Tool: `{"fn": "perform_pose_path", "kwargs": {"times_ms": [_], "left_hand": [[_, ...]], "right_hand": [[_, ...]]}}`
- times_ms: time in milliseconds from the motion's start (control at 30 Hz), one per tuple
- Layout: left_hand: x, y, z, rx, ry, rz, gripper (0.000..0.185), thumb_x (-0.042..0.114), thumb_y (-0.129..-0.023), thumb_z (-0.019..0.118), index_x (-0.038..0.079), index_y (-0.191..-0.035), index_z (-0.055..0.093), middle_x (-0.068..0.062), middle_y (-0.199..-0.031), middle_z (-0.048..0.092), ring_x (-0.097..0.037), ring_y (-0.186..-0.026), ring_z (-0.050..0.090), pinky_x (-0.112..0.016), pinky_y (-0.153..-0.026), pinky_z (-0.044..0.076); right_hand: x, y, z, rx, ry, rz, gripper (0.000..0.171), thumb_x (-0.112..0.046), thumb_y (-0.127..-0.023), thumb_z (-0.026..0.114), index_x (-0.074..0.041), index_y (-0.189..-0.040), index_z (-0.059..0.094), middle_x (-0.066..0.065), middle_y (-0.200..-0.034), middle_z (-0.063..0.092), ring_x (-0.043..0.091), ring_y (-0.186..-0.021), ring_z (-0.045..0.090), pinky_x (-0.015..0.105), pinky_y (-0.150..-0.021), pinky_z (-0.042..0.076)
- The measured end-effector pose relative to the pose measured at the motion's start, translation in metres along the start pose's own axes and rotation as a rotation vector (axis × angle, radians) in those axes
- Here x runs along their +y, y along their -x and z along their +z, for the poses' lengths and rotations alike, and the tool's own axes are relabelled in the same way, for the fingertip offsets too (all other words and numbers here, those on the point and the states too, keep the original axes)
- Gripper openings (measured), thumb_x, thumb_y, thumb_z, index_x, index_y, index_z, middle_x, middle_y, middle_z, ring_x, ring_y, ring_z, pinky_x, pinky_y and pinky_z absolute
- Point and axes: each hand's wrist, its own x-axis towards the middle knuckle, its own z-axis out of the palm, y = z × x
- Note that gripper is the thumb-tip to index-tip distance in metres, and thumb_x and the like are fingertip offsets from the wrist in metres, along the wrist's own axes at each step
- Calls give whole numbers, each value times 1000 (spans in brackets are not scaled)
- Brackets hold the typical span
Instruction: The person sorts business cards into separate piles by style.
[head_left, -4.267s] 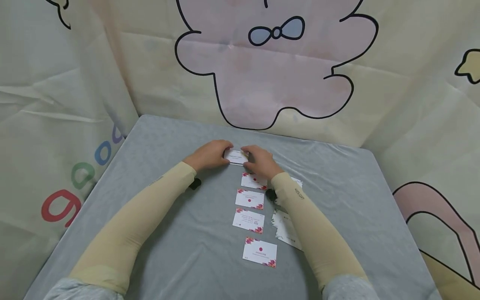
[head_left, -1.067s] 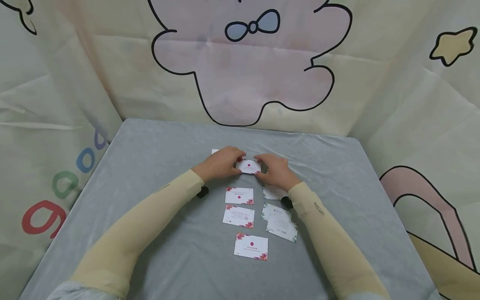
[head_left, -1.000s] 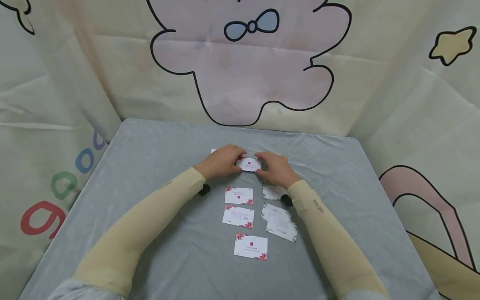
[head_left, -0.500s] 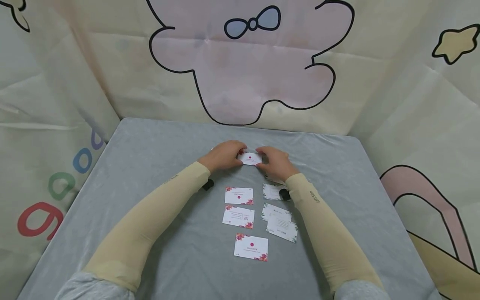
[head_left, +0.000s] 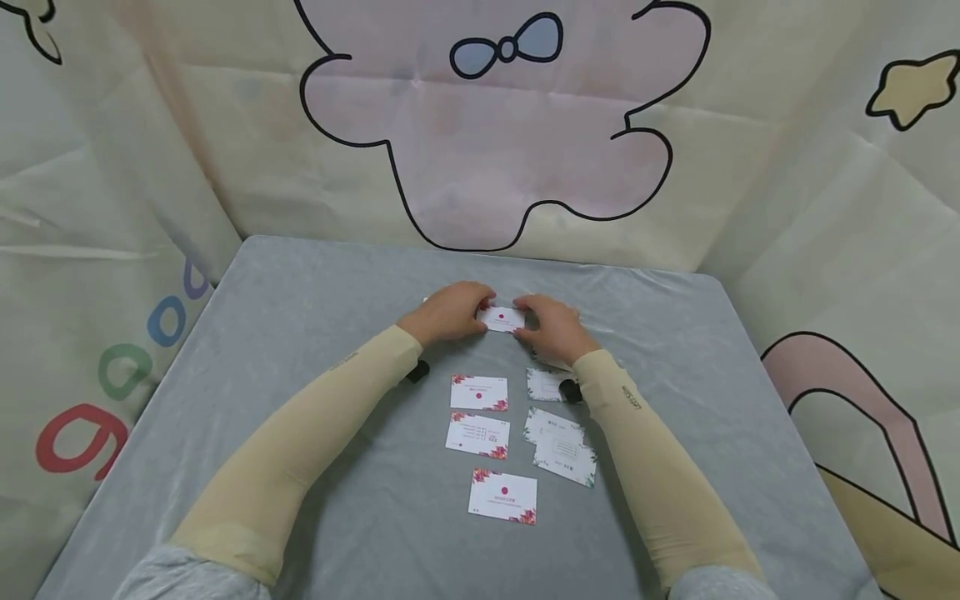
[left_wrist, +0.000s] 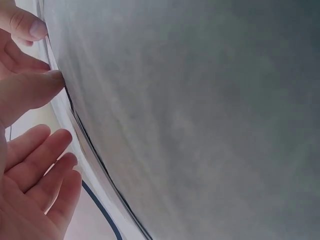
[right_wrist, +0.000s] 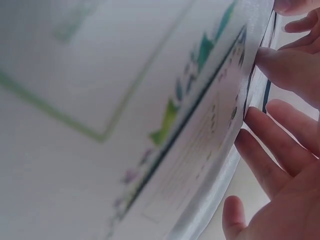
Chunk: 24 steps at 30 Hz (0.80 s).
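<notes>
1. Left hand (head_left: 447, 312) and right hand (head_left: 553, 327) meet near the middle of the surface (head_left: 300, 317), a bit toward its far edge.
2. Both pinch one card (head_left: 501, 318) by its short ends: left fingertips on its left end, right fingertips on its right end. It has a red dot and a floral corner, face up; whether it's lifted or flat on the surface I can't tell.
3. The wrist views are too close to add anything about the grip: they show only fingers (left_wrist: 35, 95) curled near card edges.
4. Sliver of white (head_left: 427, 301) behind the left hand, maybe another card, mostly hidden.
5. Loose on the surface, toward the near edge: three red-floral cards in a column (head_left: 479, 392), (head_left: 477, 436), (head_left: 502, 497).
6. Right of that column: three green-edged cards (head_left: 545, 385), (head_left: 551, 427), (head_left: 567, 460), the nearer two overlapping, the far one partly under the right wrist.
7. Progress, my read: gathering by type. One red card in hand, three red and all the green ones still out, so less than half done.
</notes>
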Motion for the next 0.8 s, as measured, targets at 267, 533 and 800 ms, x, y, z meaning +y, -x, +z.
{"fn": "perform_pose_path", "kwargs": {"times_ms": [267,533,800], "left_hand": [[4,20,2,39,-77,62,58,22,-98,79,7,-151,59,-10,-147,67,-28,-140,61,-45,-121,49],[12,68,7,-9,-43,115,59,26,-97,77,9,-151,60,-6,-149,66,-22,-137,63,-41,-117,51],[19,119,12,-56,-9,142,62,33,-94,86,9,-147,63,-3,-128,73,-17,-111,66,-39,-102,57]], "right_hand": [[-6,15,0,17,10,-10,57,-34,-101,77,-14,-152,60,11,-157,60,34,-150,53,68,-116,32],[-27,66,12,29,20,-131,57,-30,-98,81,-16,-150,62,6,-152,65,26,-143,60,61,-116,28],[-49,107,23,-13,29,-248,59,-31,-93,87,-14,-145,65,5,-144,69,25,-138,63,64,-116,27]]}}
